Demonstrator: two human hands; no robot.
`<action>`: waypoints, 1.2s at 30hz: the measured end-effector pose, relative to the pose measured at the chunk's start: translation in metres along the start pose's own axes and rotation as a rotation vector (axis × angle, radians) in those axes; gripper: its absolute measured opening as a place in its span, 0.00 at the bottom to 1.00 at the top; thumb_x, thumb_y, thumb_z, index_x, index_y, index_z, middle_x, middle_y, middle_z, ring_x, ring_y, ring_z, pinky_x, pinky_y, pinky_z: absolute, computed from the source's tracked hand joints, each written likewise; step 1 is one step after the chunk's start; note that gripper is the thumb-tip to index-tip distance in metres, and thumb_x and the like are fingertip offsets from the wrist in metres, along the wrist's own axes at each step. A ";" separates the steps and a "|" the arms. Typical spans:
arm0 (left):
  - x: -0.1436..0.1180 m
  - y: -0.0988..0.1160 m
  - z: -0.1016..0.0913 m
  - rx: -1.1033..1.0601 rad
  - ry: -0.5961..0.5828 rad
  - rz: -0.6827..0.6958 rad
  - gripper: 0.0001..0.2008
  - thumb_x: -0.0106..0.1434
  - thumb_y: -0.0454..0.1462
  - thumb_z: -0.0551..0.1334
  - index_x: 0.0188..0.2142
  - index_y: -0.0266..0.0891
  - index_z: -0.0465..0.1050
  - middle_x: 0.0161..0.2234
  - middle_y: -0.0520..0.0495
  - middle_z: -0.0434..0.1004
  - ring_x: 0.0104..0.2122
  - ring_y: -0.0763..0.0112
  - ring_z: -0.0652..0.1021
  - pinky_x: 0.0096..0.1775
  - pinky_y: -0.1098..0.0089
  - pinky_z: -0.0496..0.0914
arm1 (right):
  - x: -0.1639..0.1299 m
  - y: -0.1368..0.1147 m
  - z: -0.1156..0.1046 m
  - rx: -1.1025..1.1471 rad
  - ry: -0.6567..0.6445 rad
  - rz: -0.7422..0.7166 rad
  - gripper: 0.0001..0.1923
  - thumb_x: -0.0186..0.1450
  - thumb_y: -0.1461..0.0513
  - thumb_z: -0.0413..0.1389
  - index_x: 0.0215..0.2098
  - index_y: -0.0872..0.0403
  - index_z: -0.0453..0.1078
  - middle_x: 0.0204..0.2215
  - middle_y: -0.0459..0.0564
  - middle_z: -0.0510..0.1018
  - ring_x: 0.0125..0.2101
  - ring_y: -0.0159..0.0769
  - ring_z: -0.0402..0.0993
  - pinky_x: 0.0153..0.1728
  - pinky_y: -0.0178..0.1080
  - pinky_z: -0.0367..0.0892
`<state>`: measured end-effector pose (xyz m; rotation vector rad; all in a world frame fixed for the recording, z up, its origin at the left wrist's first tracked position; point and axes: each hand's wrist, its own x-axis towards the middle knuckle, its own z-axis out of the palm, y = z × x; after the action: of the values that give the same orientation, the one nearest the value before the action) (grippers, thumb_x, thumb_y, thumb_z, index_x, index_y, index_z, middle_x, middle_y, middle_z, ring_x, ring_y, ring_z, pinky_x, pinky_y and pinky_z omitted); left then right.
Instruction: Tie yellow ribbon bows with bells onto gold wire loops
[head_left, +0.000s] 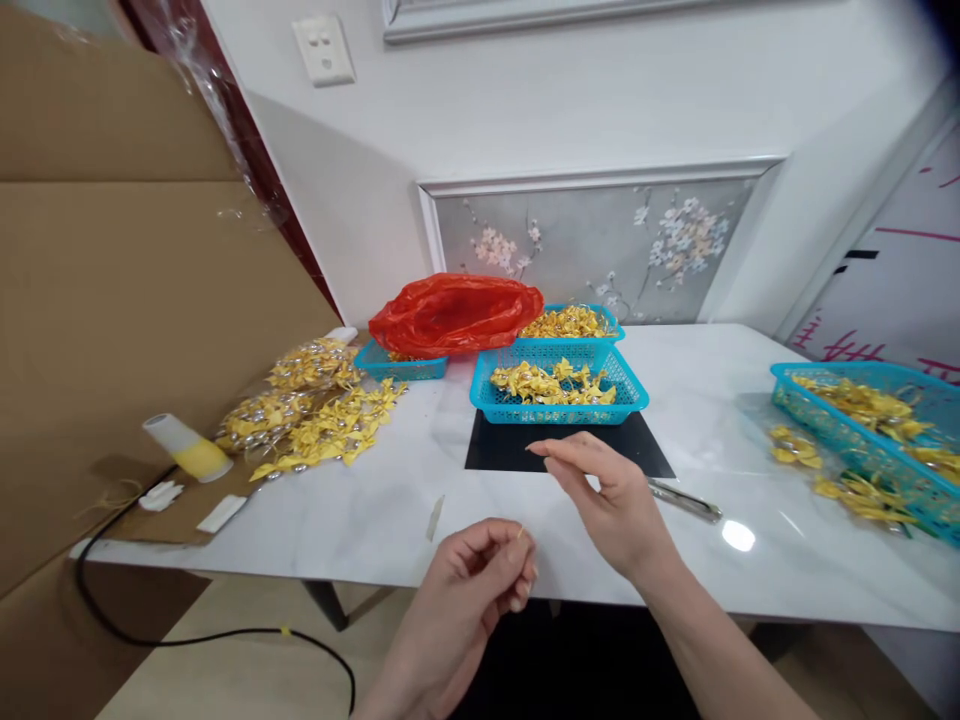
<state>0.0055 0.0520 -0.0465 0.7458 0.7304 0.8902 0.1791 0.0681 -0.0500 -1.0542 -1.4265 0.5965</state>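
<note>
Near the table's front edge, my left hand (480,580) is closed in a pinch. A tiny yellow strand (520,534) sticks out between its thumb and forefinger; the rest is hidden by the fingers. Higher and to the right, my right hand (600,490) has its thumb against its straight forefinger. Whatever it pinches, if anything, is too small to make out. Just beyond it, a blue basket (559,414) of yellow ribbon flowers (555,383) with shiny beads rests partly on a black mat (510,446). Metal tweezers (686,500) lie beside my right wrist.
A red plastic bag (457,315) covers part of a blue basket (405,367) at the back. Yellow flower bundles (322,425) and a spool-like cone (187,447) lie left. Another blue basket (847,415) stands right, loose flowers (866,498) beside it. A cardboard wall (135,280) rises left.
</note>
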 end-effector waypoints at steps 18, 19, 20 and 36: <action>0.004 0.007 -0.007 -0.462 0.139 -0.076 0.08 0.66 0.29 0.63 0.32 0.36 0.81 0.41 0.48 0.85 0.35 0.72 0.82 0.35 0.70 0.77 | -0.015 -0.017 0.020 0.034 -0.238 0.118 0.08 0.67 0.62 0.56 0.32 0.52 0.76 0.28 0.46 0.81 0.30 0.34 0.75 0.33 0.35 0.66; 0.004 0.007 -0.007 -0.472 0.145 -0.079 0.09 0.66 0.29 0.63 0.32 0.35 0.81 0.40 0.48 0.85 0.35 0.71 0.82 0.34 0.70 0.77 | -0.015 -0.016 0.020 0.048 -0.237 0.138 0.07 0.67 0.62 0.56 0.32 0.51 0.75 0.29 0.45 0.80 0.30 0.34 0.75 0.34 0.35 0.66; 0.004 0.008 -0.008 -0.481 0.150 -0.077 0.09 0.66 0.29 0.63 0.31 0.36 0.81 0.39 0.48 0.85 0.35 0.70 0.83 0.33 0.70 0.77 | -0.015 -0.014 0.020 0.058 -0.230 0.154 0.07 0.67 0.62 0.56 0.32 0.51 0.75 0.28 0.45 0.80 0.30 0.34 0.74 0.34 0.35 0.66; 0.010 0.009 -0.018 -0.262 0.243 0.144 0.13 0.39 0.34 0.81 0.21 0.34 0.79 0.29 0.52 0.78 0.26 0.79 0.75 0.24 0.82 0.71 | -0.016 -0.005 0.032 0.171 -0.146 0.174 0.06 0.66 0.62 0.57 0.30 0.51 0.70 0.27 0.43 0.75 0.30 0.32 0.69 0.34 0.35 0.62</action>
<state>-0.0083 0.0690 -0.0517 0.4648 0.7615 1.1964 0.1448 0.0589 -0.0588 -1.0204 -1.3898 0.9215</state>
